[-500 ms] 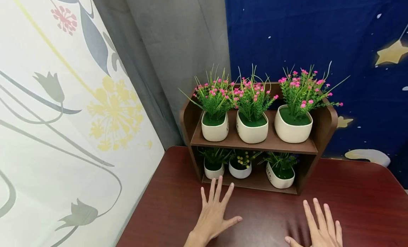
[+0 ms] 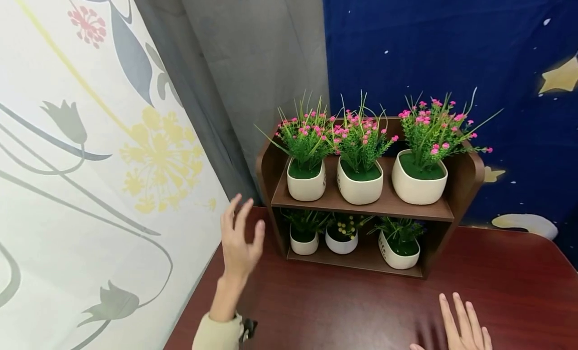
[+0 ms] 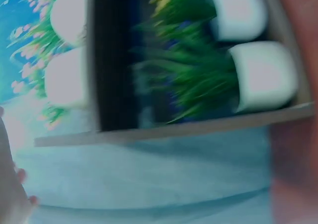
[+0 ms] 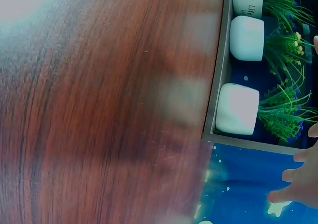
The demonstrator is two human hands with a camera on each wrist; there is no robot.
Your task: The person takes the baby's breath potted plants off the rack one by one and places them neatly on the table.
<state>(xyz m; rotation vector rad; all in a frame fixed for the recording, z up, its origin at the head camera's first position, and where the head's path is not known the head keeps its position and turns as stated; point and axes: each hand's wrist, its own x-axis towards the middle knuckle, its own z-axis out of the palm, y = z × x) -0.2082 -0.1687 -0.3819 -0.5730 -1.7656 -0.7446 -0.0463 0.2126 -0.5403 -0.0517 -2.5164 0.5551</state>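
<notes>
My left hand [image 2: 240, 244] is raised to the left of the brown two-tier shelf [image 2: 356, 270], its fingers loosely bent and holding nothing. Low on the right, my right hand [image 2: 467, 325] hovers over the table with fingers spread, partly cut off by the frame. On the upper tier stand three white pots with pink flowers: a left pot [image 2: 307, 188], a middle pot [image 2: 359, 190] and a right pot [image 2: 419, 188]. Below them sit a small left pot [image 2: 304, 246], a round pot with yellow blooms [image 2: 341, 245] and a tilted-looking lettered pot [image 2: 398, 257]. The left wrist view is blurred.
The dark red table [image 2: 343, 310] carries the shelf near its back edge. A white patterned panel [image 2: 113, 199] borders the left side. Behind hang a grey curtain [image 2: 253, 64] and a blue star-printed cloth [image 2: 433, 43].
My left hand has moved left and up, from in front of the lower tier to beside the shelf. The right hand has shifted slightly down and right in the head view.
</notes>
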